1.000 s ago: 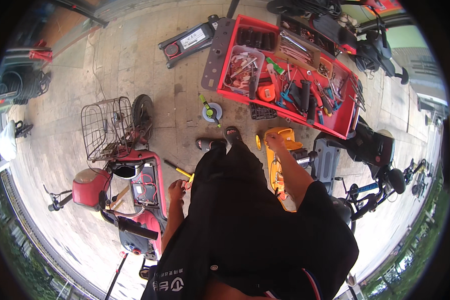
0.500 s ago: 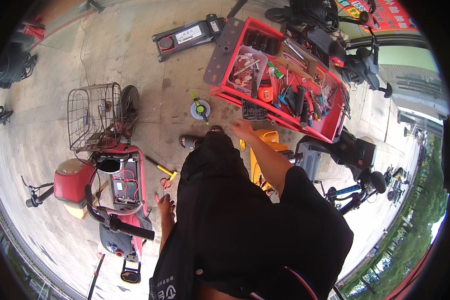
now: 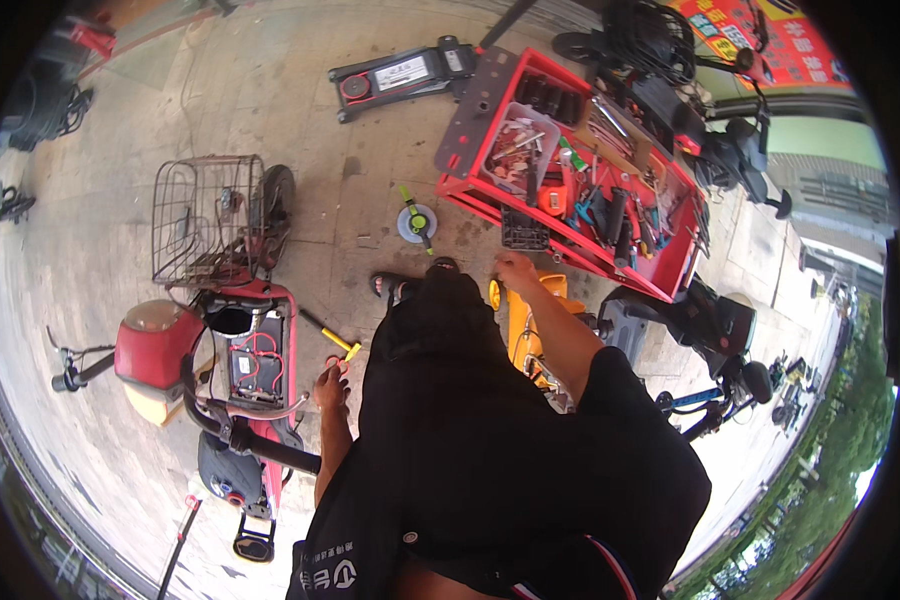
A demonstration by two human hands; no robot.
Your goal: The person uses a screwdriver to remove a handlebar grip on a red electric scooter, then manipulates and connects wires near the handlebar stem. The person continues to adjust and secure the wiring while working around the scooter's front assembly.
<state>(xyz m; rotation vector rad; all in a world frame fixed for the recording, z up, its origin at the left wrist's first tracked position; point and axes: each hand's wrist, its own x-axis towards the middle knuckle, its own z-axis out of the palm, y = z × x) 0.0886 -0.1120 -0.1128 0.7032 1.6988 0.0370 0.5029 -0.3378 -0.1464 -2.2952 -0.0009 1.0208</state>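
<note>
Right hand (image 3: 516, 270) stretched forward, left hand (image 3: 331, 386) hanging low, fingers loose

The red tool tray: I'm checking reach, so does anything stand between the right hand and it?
Nothing visible does. The right hand hovers above the yellow stool, just short of the red tool tray; only bare pavement lies between.

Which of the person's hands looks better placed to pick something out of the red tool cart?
Probably the right. The right hand is stretched forward, close to the red tool cart. The left hand hangs low beside the red scooter, far from the cart.
</note>
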